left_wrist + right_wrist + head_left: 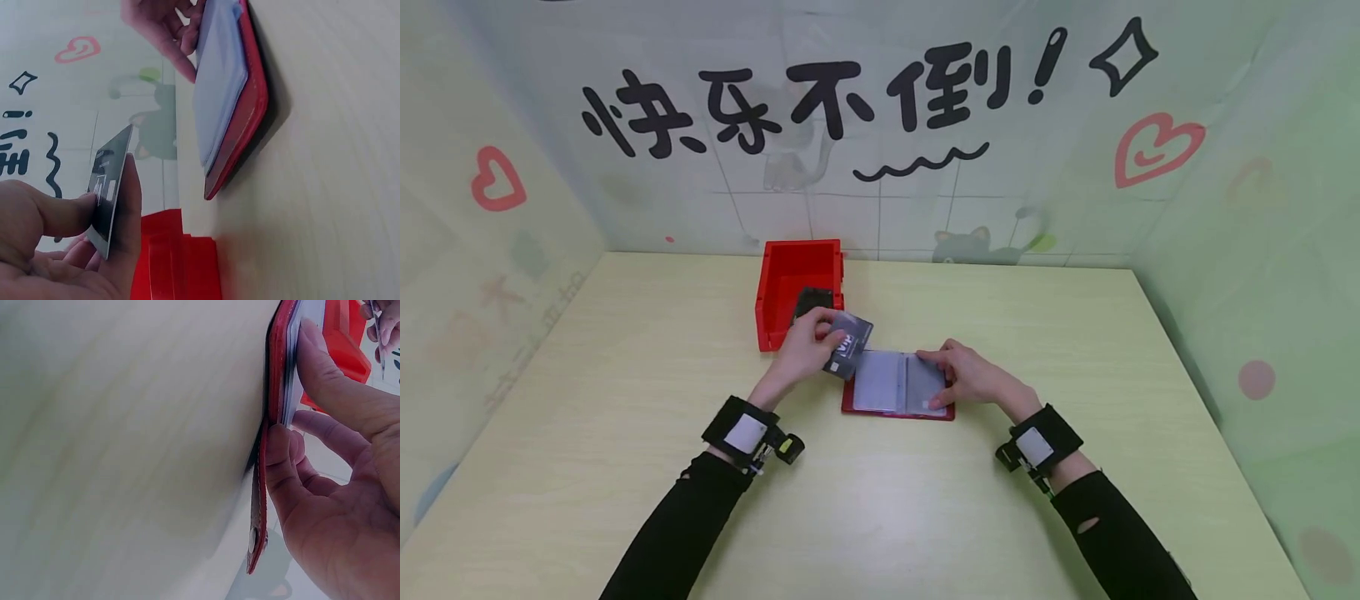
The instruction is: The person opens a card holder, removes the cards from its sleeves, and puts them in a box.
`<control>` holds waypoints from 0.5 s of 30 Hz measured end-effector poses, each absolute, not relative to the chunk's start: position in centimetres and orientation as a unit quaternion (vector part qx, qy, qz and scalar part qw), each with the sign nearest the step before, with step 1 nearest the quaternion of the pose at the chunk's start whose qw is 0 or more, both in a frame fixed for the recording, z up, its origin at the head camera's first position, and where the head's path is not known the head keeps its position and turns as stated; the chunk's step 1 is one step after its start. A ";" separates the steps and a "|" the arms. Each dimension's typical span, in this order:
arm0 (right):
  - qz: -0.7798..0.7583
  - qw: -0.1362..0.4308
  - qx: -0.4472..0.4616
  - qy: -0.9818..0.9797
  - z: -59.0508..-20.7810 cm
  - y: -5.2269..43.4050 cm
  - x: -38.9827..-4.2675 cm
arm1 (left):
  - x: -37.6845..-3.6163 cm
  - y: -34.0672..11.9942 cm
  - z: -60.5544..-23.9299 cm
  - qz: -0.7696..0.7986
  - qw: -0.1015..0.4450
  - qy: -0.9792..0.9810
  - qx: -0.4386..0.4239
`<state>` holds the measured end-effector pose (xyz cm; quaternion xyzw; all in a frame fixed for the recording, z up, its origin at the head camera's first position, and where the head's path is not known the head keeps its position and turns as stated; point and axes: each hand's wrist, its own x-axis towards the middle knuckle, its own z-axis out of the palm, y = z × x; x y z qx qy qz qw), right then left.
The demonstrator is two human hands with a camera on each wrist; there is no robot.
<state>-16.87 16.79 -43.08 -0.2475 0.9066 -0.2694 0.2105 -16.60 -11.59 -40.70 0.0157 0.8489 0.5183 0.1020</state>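
My left hand (pixel 807 343) pinches a dark grey card (pixel 850 342) with pale lettering between thumb and fingers. The card is tilted above the left edge of a red card holder (pixel 253 103), apart from it in the left wrist view. This holder lies open on the table, showing clear plastic sleeves (pixel 877 383). At its right side, my right hand (pixel 973 373) grips the edge. The right thumb (pixel 315 359) presses on the sleeves, while other fingers touch the outer edge. A strap with a metal snap (pixel 255 540) sticks out from the holder.
A red plastic bin (pixel 775 287) stands behind my left hand, with a dark flat item (pixel 812 300) inside, partly hidden. The pale wooden table (pixel 880 508) meets printed curtains (pixel 880 217) at the back and sides. Each wrist wears a black strapped camera (pixel 790 447).
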 end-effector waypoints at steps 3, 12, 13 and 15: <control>-0.270 0.211 -0.248 0.906 -43.1 16.8 -16.9 | -17.0 -12.7 -40.3 0.542 0.091 0.836 -0.001; -0.272 0.213 -0.245 0.906 -42.9 16.8 -16.8 | -18.6 -14.2 -40.0 0.543 0.030 0.837 -0.048; -0.272 0.213 -0.244 0.906 -42.9 16.8 -16.8 | -18.7 -14.2 -39.9 0.541 0.022 0.839 -0.052; -0.272 0.213 -0.244 0.906 -42.8 16.8 -16.7 | -19.0 -14.1 -39.9 0.534 0.010 0.843 -0.059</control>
